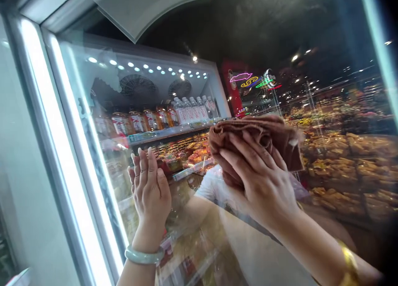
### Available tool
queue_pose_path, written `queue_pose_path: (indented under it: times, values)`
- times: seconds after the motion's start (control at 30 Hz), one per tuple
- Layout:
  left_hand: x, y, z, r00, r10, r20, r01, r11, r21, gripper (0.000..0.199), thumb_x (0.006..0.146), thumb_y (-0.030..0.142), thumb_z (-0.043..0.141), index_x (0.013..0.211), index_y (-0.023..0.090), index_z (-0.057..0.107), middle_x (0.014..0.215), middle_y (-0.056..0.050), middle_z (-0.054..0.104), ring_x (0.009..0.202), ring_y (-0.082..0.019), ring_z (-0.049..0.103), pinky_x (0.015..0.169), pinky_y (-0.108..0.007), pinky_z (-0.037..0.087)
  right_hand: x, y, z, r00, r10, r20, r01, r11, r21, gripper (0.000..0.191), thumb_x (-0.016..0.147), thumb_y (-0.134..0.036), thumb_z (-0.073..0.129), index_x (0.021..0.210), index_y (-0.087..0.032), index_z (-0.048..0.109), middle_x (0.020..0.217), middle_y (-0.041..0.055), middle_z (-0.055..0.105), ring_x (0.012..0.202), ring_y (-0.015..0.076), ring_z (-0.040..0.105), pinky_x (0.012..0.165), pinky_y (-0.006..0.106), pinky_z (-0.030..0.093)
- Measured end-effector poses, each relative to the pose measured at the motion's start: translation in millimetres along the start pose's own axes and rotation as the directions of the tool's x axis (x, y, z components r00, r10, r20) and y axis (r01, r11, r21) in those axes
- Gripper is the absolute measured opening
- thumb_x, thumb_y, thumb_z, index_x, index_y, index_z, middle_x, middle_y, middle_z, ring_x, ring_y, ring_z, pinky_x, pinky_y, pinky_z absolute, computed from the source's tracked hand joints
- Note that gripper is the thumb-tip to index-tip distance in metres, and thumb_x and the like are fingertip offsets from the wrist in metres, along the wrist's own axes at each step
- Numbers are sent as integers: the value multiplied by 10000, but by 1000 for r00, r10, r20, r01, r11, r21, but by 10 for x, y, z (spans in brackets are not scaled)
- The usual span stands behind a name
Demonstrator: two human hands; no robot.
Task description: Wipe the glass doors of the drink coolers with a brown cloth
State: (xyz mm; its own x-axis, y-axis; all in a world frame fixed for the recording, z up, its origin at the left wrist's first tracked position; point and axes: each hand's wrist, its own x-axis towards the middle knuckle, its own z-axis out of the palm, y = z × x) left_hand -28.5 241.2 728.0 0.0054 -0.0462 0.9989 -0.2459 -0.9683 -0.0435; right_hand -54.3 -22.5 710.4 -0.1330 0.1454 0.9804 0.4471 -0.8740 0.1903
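A folded brown cloth is pressed to the glass door of a display fridge under my right hand, whose fingers spread over it and grip its folds. To the left, my left hand is open and empty, fingers stretched upward, palm toward the glass; it seems to rest on the pane. A pale green bangle circles my left wrist, and a gold bracelet my right. My palm and the cloth's underside are hidden.
Behind the glass, a shelf holds amber bottles and clear bottles. A lit door frame runs along the left. Reflections of a person in a white top, neon signs and heaped goods overlay the pane.
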Motion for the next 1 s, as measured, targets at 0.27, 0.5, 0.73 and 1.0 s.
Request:
queue_pose_path:
  times: [0.27,0.5,0.73,1.0]
  values:
    - [-8,29,-16,999,-45,29,46,999,-8,597,1091,333,336,1666,231,214,1747,-92,196,1635,-258,106,1343,-525,89,-141,-330,311,985,-173,14,170,977,127,450,1054,-337,520,1502,-297,527,1585,-45,514,1368,152,556,1174,394,377]
    - [-342,561,67,995,-83,63,86,995,-42,630,1079,304,350,1675,255,153,1757,-76,139,1635,-279,65,1338,-574,58,-169,-52,-9,994,-29,104,21,997,74,491,1017,-379,584,1496,-283,545,1660,-1,396,1542,256,386,1286,507,277]
    - [-639,1046,188,997,-55,48,59,995,-80,701,1055,274,427,1676,302,104,1756,-35,159,1631,-288,110,1342,-558,94,-511,22,-47,991,-119,68,108,984,143,449,1003,-276,602,1452,-299,587,1543,-20,563,1426,172,533,1262,402,341]
    - [-704,1067,219,996,-67,53,70,996,-54,702,1046,256,431,1677,317,130,1759,-5,130,1631,-299,122,1344,-557,98,-474,245,-260,991,129,42,-128,992,-21,537,973,-340,644,1498,-284,542,1663,21,396,1570,281,341,1289,531,286]
